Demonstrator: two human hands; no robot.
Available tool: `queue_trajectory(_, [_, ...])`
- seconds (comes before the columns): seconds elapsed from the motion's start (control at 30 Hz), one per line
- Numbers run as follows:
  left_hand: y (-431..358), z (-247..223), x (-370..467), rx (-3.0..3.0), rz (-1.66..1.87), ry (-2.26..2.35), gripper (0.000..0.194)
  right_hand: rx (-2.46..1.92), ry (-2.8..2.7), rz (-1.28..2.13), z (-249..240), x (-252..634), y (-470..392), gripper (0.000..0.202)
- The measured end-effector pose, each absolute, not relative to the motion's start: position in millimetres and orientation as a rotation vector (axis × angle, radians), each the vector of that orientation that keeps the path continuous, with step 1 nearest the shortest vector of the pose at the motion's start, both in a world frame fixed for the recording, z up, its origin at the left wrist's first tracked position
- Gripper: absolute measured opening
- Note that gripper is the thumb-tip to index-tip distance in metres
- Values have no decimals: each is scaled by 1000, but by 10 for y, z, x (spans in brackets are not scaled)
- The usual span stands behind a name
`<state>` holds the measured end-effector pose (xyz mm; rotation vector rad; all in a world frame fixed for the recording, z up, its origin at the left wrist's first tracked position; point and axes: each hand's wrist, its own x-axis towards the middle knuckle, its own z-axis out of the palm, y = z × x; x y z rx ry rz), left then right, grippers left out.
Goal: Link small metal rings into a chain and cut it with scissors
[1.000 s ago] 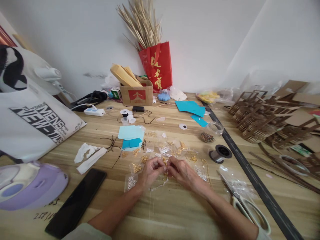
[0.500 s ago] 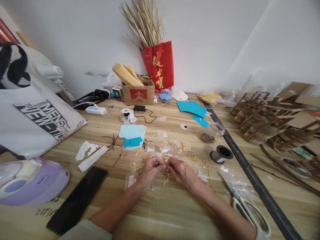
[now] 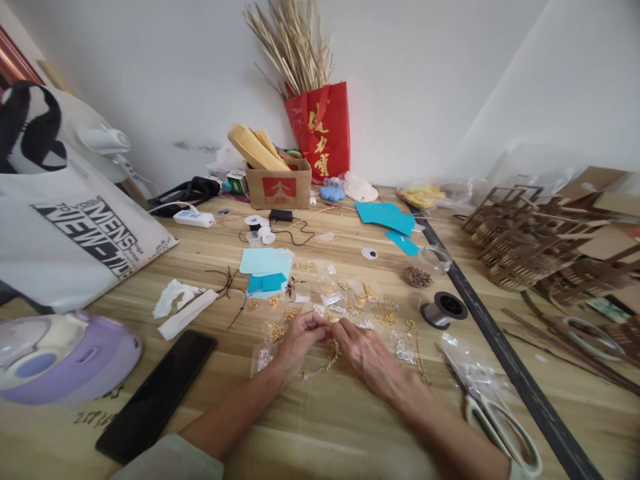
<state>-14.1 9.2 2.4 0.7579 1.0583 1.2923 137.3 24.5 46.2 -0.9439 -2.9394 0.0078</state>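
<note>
My left hand point(image 3: 301, 341) and my right hand point(image 3: 361, 348) meet over the middle of the table, fingertips pinched together. A thin silver chain point(image 3: 325, 365) curves beneath them, its upper end running up to the right fingertips. What the left fingers pinch is too small and hidden to make out. Around the hands lie small clear bags with gold findings point(image 3: 275, 331), silver rings point(image 3: 404, 348) and silver bits point(image 3: 264, 359). A gold chain point(image 3: 420, 360) lies to the right of my right hand.
White-handled scissors point(image 3: 493, 413) and a wire spool point(image 3: 444, 310) lie on the right, near a dark strip point(image 3: 500, 340). A black phone point(image 3: 157, 393) and a purple-white device point(image 3: 65, 360) are on the left. Blue sheets point(image 3: 267, 283) and a bead jar point(image 3: 420, 275) lie farther back.
My right hand has turned slightly, its knuckles now more over its fingertips, which stay close to the left ones. The view has shifted a little.
</note>
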Motion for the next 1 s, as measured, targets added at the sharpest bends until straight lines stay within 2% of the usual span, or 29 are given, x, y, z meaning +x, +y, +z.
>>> queue_trajectory(0.73, [133, 46, -213, 578, 1222, 974, 30, -736, -2880, -31, 441, 1415, 270, 18])
queue_trajectory(0.87, [132, 60, -199, 568, 1243, 988, 29, -721, -2816, 65, 415, 1441, 302, 20])
queue_trajectory(1.0, [138, 55, -195, 627, 1291, 956, 26, -767, -2621, 330, 377, 1475, 370, 13])
